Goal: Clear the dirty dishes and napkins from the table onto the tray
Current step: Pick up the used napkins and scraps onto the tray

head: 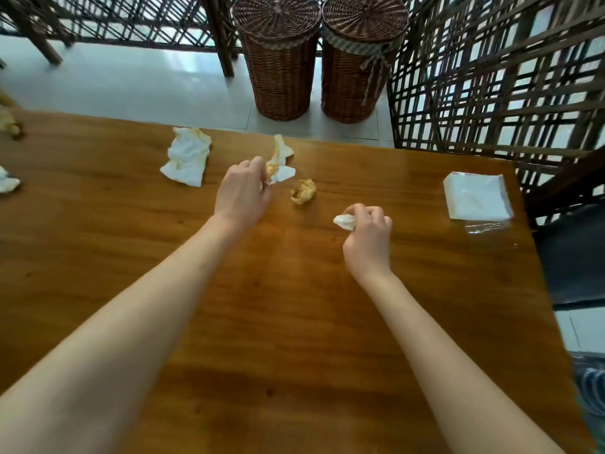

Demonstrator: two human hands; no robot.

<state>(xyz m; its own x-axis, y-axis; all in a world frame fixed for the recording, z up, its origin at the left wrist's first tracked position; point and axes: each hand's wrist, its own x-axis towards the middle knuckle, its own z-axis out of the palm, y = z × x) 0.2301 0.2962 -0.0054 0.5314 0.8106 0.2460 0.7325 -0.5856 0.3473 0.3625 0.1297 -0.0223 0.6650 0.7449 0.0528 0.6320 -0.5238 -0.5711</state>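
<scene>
Wood fills most of the frame: a brown table [294,322], with two lidded wicker baskets [278,60] on the pale floor at the upper centre and dark lattice at the upper right.

Our left hand [244,191], at centre frame, pinches a stained napkin [280,160] between curled fingers. That napkin is a twisted strip; its long axis runs from our fingers up and slightly right, its free end pointing toward the baskets. Our right hand [368,234], right of centre, is closed round a small white wad [343,221], which pokes out to the left of the knuckles.

Between the hands, touching neither, lies a yellowish ball [303,191]. A flatter napkin [187,160] lies left of centre, its long side running up and down the frame. More scraps sit at the left edge [11,126]. A packet of clean tissues [478,199] lies at the right.

No tray shows in this view, and no dishes.

We judge the risks so:
- With both hands occupied, reaching for the ball could loosen the pinch and drop the strip.
- The strip's stains look greasy and could smear the wood if it drags.
- The clean packet could be swept up by mistake.
- Scraps at the left edge could be overlooked.
</scene>
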